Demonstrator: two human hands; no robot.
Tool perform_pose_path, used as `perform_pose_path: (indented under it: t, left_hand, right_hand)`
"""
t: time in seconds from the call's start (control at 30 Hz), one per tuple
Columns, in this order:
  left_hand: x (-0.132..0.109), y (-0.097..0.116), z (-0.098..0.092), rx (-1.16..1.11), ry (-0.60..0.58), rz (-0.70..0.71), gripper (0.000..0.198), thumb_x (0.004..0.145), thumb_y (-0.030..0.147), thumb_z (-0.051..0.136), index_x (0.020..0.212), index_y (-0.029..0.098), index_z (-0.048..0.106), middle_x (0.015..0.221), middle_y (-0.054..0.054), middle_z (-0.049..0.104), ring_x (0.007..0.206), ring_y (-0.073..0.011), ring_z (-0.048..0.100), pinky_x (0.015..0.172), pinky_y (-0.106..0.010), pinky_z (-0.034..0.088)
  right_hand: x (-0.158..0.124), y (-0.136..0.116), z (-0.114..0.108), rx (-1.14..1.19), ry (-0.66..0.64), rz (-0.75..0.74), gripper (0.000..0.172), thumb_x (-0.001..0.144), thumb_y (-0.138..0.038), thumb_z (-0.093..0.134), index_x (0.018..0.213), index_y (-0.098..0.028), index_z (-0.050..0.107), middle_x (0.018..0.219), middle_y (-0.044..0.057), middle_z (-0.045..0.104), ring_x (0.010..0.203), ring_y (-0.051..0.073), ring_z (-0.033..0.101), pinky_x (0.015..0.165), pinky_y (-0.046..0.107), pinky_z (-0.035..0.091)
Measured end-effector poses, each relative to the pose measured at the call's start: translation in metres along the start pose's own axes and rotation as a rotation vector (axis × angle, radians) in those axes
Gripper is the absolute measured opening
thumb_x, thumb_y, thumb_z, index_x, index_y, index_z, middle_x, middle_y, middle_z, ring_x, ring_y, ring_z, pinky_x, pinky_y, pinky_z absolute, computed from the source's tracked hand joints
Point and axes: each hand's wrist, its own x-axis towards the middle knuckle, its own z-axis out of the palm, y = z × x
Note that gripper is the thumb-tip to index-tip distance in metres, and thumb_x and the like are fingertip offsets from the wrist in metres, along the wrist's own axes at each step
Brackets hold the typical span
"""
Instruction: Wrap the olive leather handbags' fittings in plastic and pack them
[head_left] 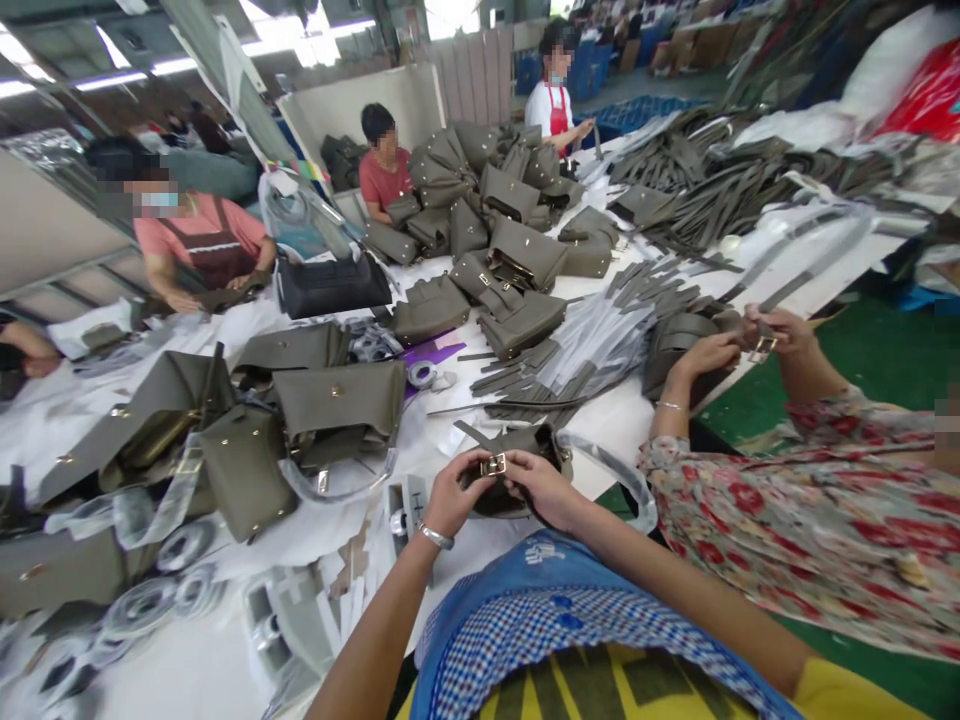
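Just in front of my body, both hands meet at a gold buckle (493,464) on an olive strap. My left hand (454,495) pinches the buckle's left side between thumb and fingers. From the other side, my right hand (541,488) grips the strap close to the buckle. Below them an olive handbag (504,505) rests at the table's edge, partly covered by my hands. A plastic-wrapped strap (611,458) curves away from the bag to the right. The strap's end (471,434) sticks out above my left hand.
Olive handbags (337,400) crowd the table to the left, with a bigger bag pile (487,220) further back. Loose straps (577,340) lie ahead. A tape dispenser (401,512) stands left of my hands. At right, a co-worker's hands (750,340) hold another buckled strap.
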Motion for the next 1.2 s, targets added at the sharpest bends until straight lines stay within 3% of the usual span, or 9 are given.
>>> perform_pose_path:
  t: [0.23,0.43,0.63,0.83,1.0,1.13,1.2]
  left_hand:
    - [-0.002,0.013,-0.004,0.107,0.038,0.128,0.029,0.079,0.03,0.067,0.108,0.025,0.067,0.111,-0.006,0.067,0.108,-0.0215,0.059,0.099,-0.038,0.045]
    - [0.007,-0.003,-0.008,-0.301,0.255,-0.109,0.04,0.078,0.035,0.066,0.114,0.017,0.063,0.111,-0.01,0.067,0.103,-0.0209,0.062,0.095,-0.036,0.047]
    - [0.008,-0.018,-0.01,-0.548,0.271,-0.241,0.049,0.073,0.041,0.072,0.116,0.017,0.064,0.114,-0.009,0.067,0.092,-0.0174,0.063,0.083,-0.029,0.05]
    - [0.006,-0.023,-0.014,-0.604,0.167,-0.242,0.05,0.067,0.04,0.077,0.11,0.017,0.067,0.103,-0.008,0.07,0.085,-0.0166,0.063,0.079,-0.029,0.049]
    - [0.01,-0.015,-0.009,-0.514,-0.137,-0.213,0.049,0.062,0.035,0.081,0.104,0.013,0.07,0.099,-0.009,0.072,0.093,-0.0226,0.064,0.09,-0.036,0.047]
    - [0.016,-0.007,-0.002,-0.436,-0.1,-0.187,0.048,0.068,0.037,0.077,0.108,0.012,0.067,0.102,-0.01,0.072,0.095,-0.0235,0.065,0.093,-0.038,0.046]
    - [0.017,-0.005,0.002,-0.394,-0.139,-0.173,0.047,0.068,0.037,0.076,0.107,0.012,0.068,0.103,-0.01,0.072,0.096,-0.0242,0.064,0.093,-0.038,0.046]
  right_hand:
    - [0.002,-0.004,0.004,-0.001,0.001,-0.027,0.036,0.072,-0.048,0.072,0.083,-0.015,0.063,0.071,-0.002,0.052,0.059,0.007,0.043,0.054,0.021,0.032]
    - [-0.008,-0.003,-0.008,-0.075,-0.002,0.009,0.037,0.079,-0.052,0.065,0.078,-0.015,0.06,0.066,-0.002,0.049,0.051,0.006,0.036,0.048,0.022,0.024]
    - [-0.014,0.006,-0.024,-0.185,-0.074,0.034,0.034,0.082,-0.047,0.062,0.079,-0.013,0.064,0.065,-0.001,0.048,0.051,0.007,0.035,0.048,0.024,0.02]
    - [-0.009,0.006,-0.024,-0.191,-0.104,0.048,0.034,0.081,-0.047,0.063,0.08,-0.013,0.064,0.065,-0.001,0.049,0.05,0.006,0.034,0.048,0.024,0.018]
    - [0.006,0.001,-0.012,-0.281,-0.139,0.021,0.038,0.078,-0.051,0.064,0.072,-0.014,0.059,0.062,-0.002,0.051,0.048,0.006,0.035,0.047,0.023,0.02]
    - [0.016,-0.002,-0.005,-0.3,0.031,-0.089,0.04,0.08,-0.054,0.06,0.101,-0.02,0.056,0.064,-0.005,0.05,0.047,0.007,0.037,0.045,0.021,0.025]
    - [0.016,-0.005,-0.001,-0.418,0.116,-0.187,0.043,0.086,-0.054,0.051,0.117,-0.024,0.052,0.072,-0.003,0.055,0.055,0.011,0.047,0.049,0.022,0.035]
